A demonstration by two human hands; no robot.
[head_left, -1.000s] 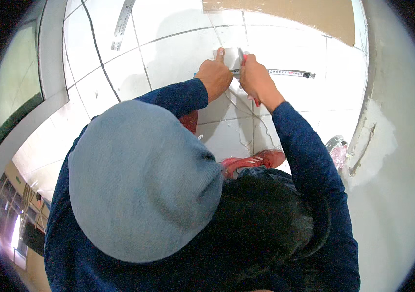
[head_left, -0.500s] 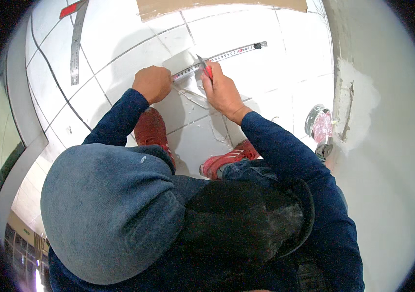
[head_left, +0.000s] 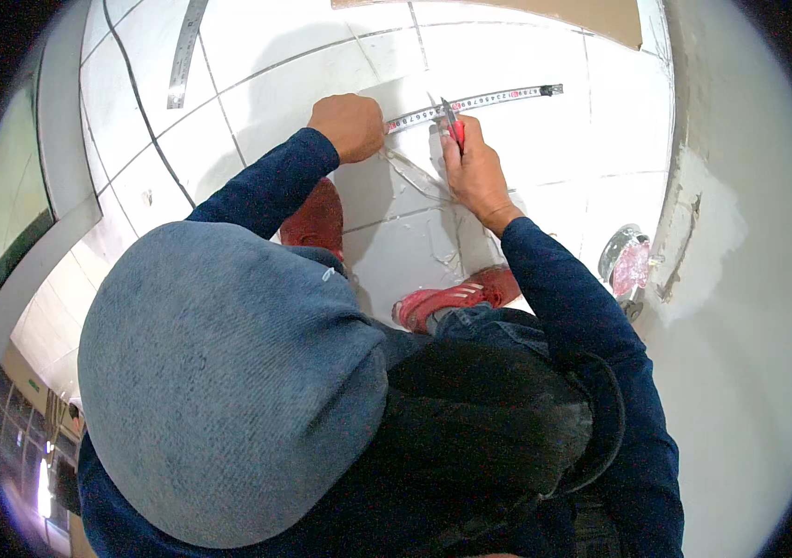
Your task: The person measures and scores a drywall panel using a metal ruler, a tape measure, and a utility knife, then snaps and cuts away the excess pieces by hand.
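My left hand (head_left: pixel 349 128) is closed in a fist around the near-left end of a tape measure; its case, if there, is hidden by the fingers. From the fist the white tape measure blade (head_left: pixel 498 97) stretches right across the tiles to a black end. My right hand (head_left: pixel 480 181) grips a red utility knife (head_left: pixel 457 133), its blade tip at the tape's edge partway along. Beneath the tape, beside my left hand, lies a pale flat piece (head_left: pixel 402 96). Thin whitish strips (head_left: pixel 419 179) lie on the floor between my hands and my red shoes.
A metal ruler (head_left: pixel 187 58) and a dark cable (head_left: pixel 140 102) lie on the tiles at left. Brown cardboard (head_left: pixel 545 17) is at the far edge. A round container with pink contents (head_left: pixel 631 265) stands by the patched wall (head_left: pixel 740 279) at right.
The whole view has shifted, so floor items and both hands appear farther right. Both hands keep their grips, and the knife stays at about the same part of the tape.
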